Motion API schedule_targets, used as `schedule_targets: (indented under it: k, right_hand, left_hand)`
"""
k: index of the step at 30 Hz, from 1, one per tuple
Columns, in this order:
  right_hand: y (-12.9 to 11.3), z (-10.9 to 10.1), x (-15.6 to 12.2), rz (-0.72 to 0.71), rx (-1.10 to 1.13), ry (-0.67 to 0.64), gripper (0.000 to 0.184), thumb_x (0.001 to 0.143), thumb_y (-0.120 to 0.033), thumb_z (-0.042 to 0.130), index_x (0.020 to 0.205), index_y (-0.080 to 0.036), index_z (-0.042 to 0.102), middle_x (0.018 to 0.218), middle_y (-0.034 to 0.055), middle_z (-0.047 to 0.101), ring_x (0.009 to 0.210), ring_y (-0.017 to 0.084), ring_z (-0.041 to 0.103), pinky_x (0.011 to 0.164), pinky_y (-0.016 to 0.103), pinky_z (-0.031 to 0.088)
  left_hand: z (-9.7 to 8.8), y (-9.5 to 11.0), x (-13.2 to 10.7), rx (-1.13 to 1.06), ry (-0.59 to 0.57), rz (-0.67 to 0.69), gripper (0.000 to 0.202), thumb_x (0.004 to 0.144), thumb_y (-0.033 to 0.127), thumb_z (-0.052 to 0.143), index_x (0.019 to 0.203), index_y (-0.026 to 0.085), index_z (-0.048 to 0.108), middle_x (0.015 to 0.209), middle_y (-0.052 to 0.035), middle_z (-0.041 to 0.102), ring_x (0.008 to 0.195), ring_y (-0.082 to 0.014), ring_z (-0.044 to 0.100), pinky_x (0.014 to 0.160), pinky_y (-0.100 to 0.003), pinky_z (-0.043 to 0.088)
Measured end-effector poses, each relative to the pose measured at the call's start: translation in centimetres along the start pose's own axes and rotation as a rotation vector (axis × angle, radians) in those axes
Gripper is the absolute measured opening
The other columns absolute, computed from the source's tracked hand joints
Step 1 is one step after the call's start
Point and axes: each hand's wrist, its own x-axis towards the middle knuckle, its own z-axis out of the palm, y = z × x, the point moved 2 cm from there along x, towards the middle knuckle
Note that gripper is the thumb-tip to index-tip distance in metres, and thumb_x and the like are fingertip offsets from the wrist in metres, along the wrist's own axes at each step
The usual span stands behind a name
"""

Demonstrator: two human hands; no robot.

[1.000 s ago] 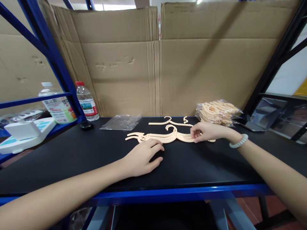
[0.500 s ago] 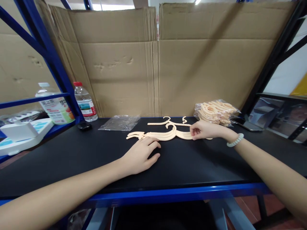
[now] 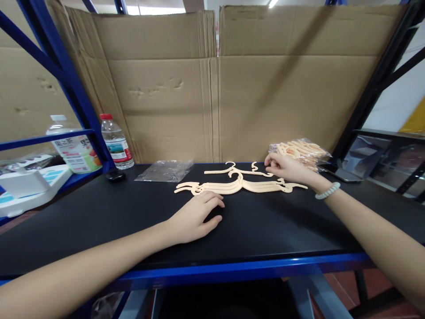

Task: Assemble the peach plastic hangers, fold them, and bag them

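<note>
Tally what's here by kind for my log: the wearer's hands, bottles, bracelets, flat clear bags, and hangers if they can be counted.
Left hand, right hand: 2
Red-capped bottle, white-capped bottle: 2
Bracelet: 1
Flat clear bag: 1
Hangers: overlapping, no sure count, left out
Total: 6

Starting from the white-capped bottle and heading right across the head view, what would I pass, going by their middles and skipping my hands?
White-capped bottle, red-capped bottle, clear plastic film, nearer hangers, bagged hangers, flat grey object.
</note>
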Motion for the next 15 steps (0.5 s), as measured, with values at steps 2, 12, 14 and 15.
schedule_targets:
  k: [2,12,14,15]
  right_hand:
    - [0.3,-0.3,0.1,-0.04,-0.01,0.15,0.011,0.077,-0.017,0.045,0.086,-0.019,0.049,0.055,-0.0045,0.042,0.052,0.012,0.041,0.052,0.025,0.032]
    - [0.9,-1.6,0.3,0.054,-0.063,0.422,0.022,0.069,-0.009,0.044,0.078,-0.017,0.062,0.049,-0.0036,0.041,0.048,0.012,0.039,0.055,0.027,0.03]
    - [1.0,-1.7,0.3,0.092,-0.039,0.407,0.022,0.069,-0.011,0.045,0.081,-0.016,0.063,0.048,-0.004,0.041,0.047,0.012,0.038,0.054,0.027,0.03]
    - [1.0,-1.7,0.3,0.112,-0.025,0.401,0.024,0.068,-0.01,0.045,0.084,-0.016,0.062,0.047,-0.0046,0.04,0.046,0.012,0.037,0.053,0.027,0.03]
  left_hand:
    - [0.0,0.0,0.0,-0.043,-0.011,0.009,0.022,0.086,0.021,0.052,0.107,0.019,0.057,0.119,-0.0097,0.057,0.117,-0.0236,0.05,0.101,-0.041,0.04]
    - [0.1,-0.1,0.0,-0.082,-0.032,-0.001,0.021,0.087,0.022,0.051,0.108,0.02,0.056,0.12,-0.0098,0.057,0.117,-0.0236,0.051,0.101,-0.042,0.04]
    - [0.1,-0.1,0.0,-0.083,-0.03,0.0,0.021,0.088,0.022,0.05,0.108,0.02,0.056,0.121,-0.0096,0.057,0.117,-0.0234,0.051,0.101,-0.042,0.04]
    - [0.1,-0.1,0.0,-0.084,-0.029,-0.001,0.021,0.088,0.022,0.05,0.108,0.02,0.056,0.121,-0.0094,0.057,0.117,-0.0233,0.051,0.101,-0.041,0.04]
